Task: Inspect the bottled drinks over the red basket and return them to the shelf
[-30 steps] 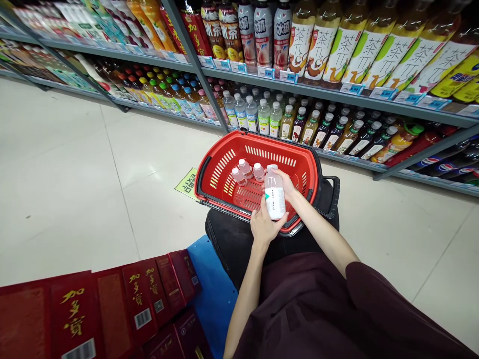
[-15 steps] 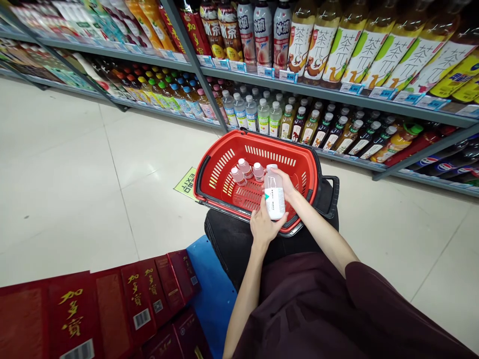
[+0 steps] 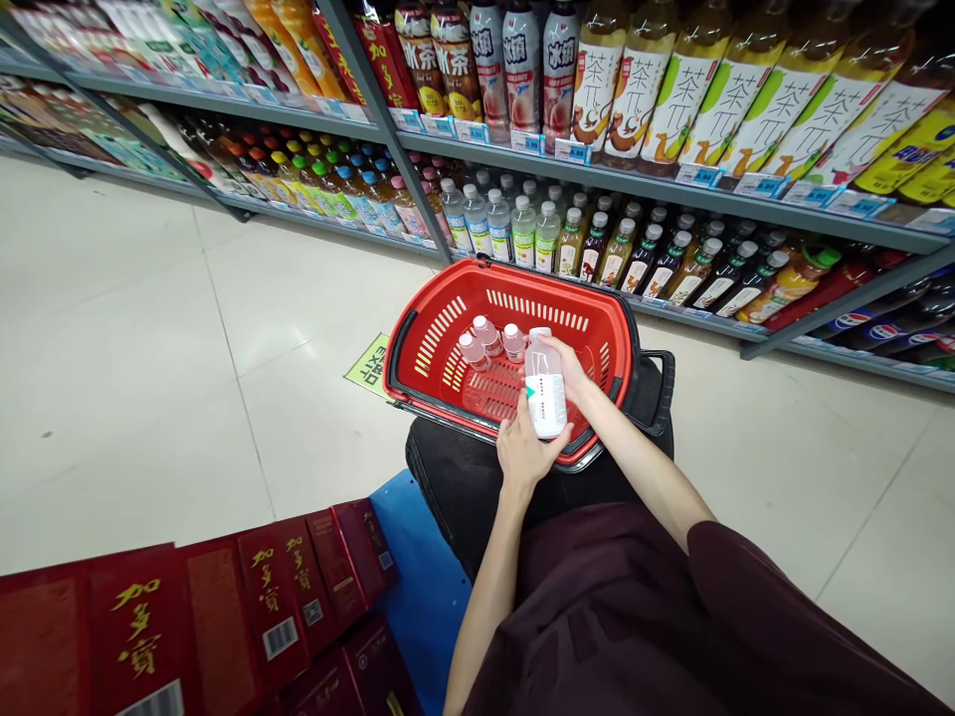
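Note:
Both my hands hold a clear drink bottle with a white label and a green mark, above the near right part of a red shopping basket. My left hand cups its lower end, with the thumb along the bottom edge. Higher up, my right hand wraps round the right side near the cap, its fingers partly hidden behind the bottle. Inside the basket stand three small bottles with white caps and pinkish contents. The basket rests on my lap over black trousers.
Shelves of bottled drinks with price tags run across the front. Red drink cartons stand at lower left beside a blue board. A green exit sign lies on the tiled floor left of the basket.
The view has shifted very slightly. Both hands keep the same hold on the bottle, and the basket stays in place.

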Motion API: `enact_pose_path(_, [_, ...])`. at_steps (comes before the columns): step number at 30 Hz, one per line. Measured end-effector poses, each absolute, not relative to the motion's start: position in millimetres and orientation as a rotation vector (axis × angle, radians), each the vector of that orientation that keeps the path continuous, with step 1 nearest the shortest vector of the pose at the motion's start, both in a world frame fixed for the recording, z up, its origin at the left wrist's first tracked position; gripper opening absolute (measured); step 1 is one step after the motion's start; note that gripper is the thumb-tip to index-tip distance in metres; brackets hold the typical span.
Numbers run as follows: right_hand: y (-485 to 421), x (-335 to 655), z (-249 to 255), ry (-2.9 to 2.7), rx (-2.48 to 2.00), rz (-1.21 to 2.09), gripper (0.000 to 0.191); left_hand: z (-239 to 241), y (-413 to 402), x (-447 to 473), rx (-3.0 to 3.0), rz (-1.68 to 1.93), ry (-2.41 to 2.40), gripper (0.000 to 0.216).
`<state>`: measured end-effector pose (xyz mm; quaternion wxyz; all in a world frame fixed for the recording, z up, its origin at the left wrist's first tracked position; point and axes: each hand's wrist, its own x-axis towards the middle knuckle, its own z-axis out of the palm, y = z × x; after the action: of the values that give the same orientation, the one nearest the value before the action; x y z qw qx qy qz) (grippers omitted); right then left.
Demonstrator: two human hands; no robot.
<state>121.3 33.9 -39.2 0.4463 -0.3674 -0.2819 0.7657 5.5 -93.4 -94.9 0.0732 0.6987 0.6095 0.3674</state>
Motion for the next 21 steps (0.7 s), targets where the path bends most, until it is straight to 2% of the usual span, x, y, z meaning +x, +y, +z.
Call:
enact_pose_path(16, [27.3,121.3,-31.1,-0.687,-0.859,1.882,0.044,-95.5,-93.0,5.8,2.103,1.133,1.809,0.096])
enact_pose_path(21, [26.7,121.6,-32.4,-0.652,-0.837,1.88,0.041,-98.8,-92.6,5.9,2.087,1.117,1.806,0.102])
